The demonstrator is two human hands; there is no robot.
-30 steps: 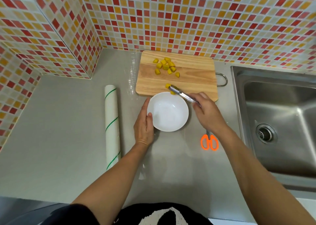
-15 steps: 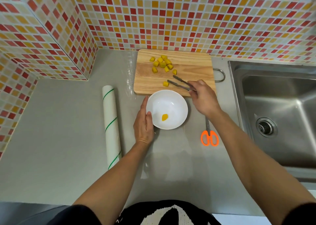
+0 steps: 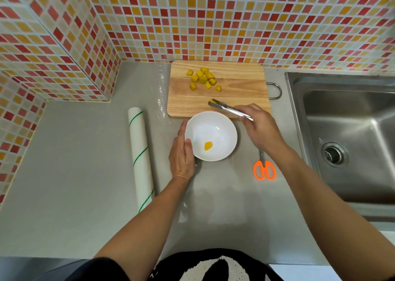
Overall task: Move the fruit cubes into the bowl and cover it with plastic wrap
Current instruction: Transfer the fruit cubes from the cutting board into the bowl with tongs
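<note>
A white bowl stands on the grey counter just in front of a wooden cutting board. One yellow fruit cube lies in the bowl. Several more yellow cubes sit in a cluster at the board's far left. My left hand rests against the bowl's left rim. My right hand grips metal tongs, whose tips pinch a yellow cube near the board's front edge. A white roll of plastic wrap with green stripes lies left of the bowl.
Orange-handled scissors lie on the counter right of the bowl, partly under my right forearm. A steel sink fills the right side. Mosaic-tiled walls close the back and left. A metal handle sticks out from the board's right edge.
A cube was dropped into the bowl from the tongs. The tongs then went back to the board and closed on another cube near its front edge. My left hand stayed on the bowl.
</note>
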